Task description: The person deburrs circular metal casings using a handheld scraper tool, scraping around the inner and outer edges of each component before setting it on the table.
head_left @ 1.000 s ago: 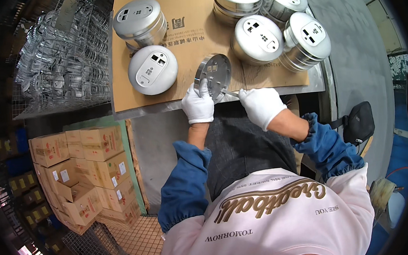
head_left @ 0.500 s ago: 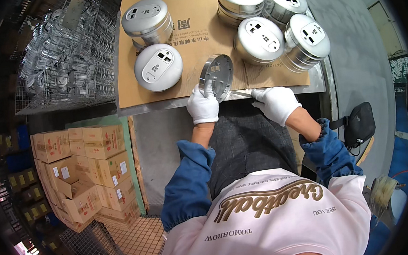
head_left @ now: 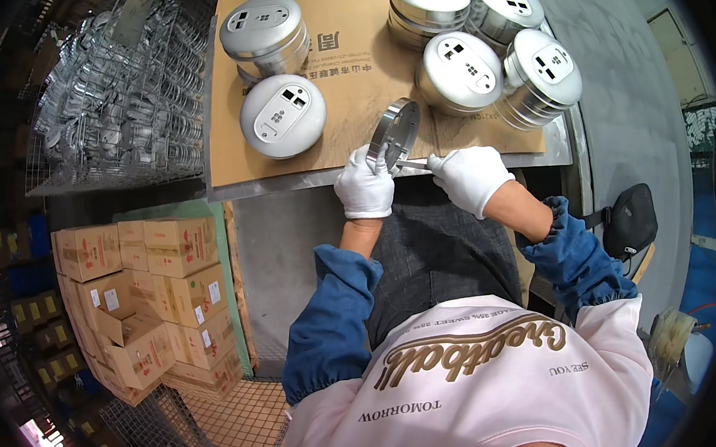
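The round metal lid (head_left: 395,134) I am working on is a shallow disc of bright, brushed silver with a turned-up rim. It stands on edge, tilted, its hollow face turned toward my right, at the near edge of the cardboard sheet (head_left: 346,73) that covers the counter (head_left: 557,136). I can make out small cut-outs in its face, but not their shape.

My left hand (head_left: 364,183), in a white cloth glove, is closed around the lid's lower rim, fingers (head_left: 360,158) curled up against the metal to keep it upright. My right hand (head_left: 472,177), gloved the same, is closed on a thin metal tool (head_left: 414,164) that lies nearly level, its tip touching the lid close to my left hand. Both forearms come up from below in blue sleeves, the left nearly straight, the right bent and angled in from the side, so the hands sit just beside each other over my lap.

Beyond the lid, on the cardboard, sit finished round metal housings: one flat-topped, light grey housing (head_left: 282,116) just to the left, a taller housing (head_left: 264,34) behind it, and a cluster of four (head_left: 478,33) to the right, stacked close and touching. A wire basket of loose metal parts (head_left: 117,99) is left of the counter, and brown cartons (head_left: 141,295) are stacked on the floor below it.
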Tool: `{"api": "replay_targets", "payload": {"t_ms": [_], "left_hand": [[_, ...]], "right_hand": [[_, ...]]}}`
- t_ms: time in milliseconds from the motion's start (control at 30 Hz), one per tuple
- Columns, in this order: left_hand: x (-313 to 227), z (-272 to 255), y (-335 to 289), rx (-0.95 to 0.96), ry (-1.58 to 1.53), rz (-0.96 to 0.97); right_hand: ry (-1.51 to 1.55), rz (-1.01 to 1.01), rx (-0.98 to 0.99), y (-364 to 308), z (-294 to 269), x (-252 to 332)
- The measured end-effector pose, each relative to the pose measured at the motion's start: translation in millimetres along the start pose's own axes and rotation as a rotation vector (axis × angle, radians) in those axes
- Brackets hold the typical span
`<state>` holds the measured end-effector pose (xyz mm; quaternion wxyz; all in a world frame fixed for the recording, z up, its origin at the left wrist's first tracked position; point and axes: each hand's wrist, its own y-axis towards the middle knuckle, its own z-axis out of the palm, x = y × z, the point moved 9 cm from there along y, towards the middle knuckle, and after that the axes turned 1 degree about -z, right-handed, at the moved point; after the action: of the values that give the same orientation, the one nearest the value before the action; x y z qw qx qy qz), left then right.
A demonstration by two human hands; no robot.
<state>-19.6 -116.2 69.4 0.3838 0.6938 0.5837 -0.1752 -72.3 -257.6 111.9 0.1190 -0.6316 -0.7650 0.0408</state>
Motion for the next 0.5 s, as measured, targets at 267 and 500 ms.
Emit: {"api": "replay_targets", "payload": {"t_ms": [267, 500], "left_hand": [[6, 2, -3, -0.012, -0.088, 0.016], [6, 1, 4, 0.046, -0.356, -0.158]], "right_hand": [[-0.046, -0.01, 0.137, 14, -6, 8], [-0.027, -0.001, 0.324, 27, -14, 12]]}}
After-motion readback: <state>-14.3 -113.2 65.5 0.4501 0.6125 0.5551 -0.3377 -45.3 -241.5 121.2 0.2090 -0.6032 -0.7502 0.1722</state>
